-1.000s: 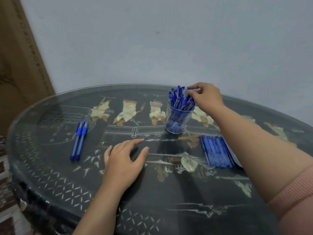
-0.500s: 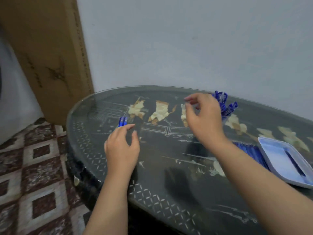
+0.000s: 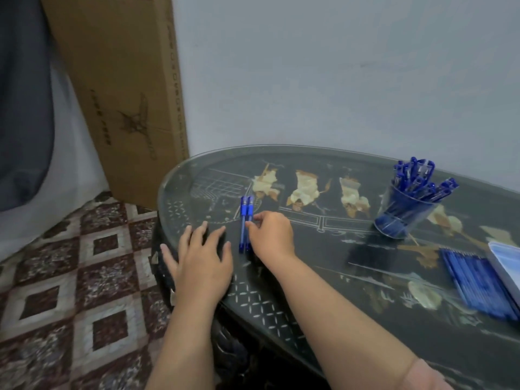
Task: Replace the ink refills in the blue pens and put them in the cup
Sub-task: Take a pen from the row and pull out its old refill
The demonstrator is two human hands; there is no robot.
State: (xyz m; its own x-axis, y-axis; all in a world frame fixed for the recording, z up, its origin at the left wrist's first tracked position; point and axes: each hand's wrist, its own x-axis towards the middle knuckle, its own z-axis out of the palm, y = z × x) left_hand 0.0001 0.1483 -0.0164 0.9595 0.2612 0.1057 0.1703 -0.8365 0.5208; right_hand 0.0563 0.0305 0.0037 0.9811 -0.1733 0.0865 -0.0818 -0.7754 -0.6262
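Note:
Two blue pens (image 3: 245, 215) lie side by side on the dark glass-topped table (image 3: 323, 277), near its left end. My right hand (image 3: 270, 235) is right beside them, its curled fingertips pinching the nearer pen at mid-length. Just left of the pens, my left hand (image 3: 201, 260) rests flat on the table with fingers spread and holds nothing. A clear cup (image 3: 403, 212) full of blue pens stands at the far right. A row of blue refills (image 3: 475, 282) lies at the right edge.
A pale blue tray (image 3: 506, 260) sits at the right edge beside the refills. A tall cardboard box (image 3: 118, 88) leans on the wall left of the table. Patterned floor tiles (image 3: 70, 277) lie beyond the table's left rim.
My right hand left the cup and crossed left to the two pens. My left hand slid left toward the table's rim. The camera swung left.

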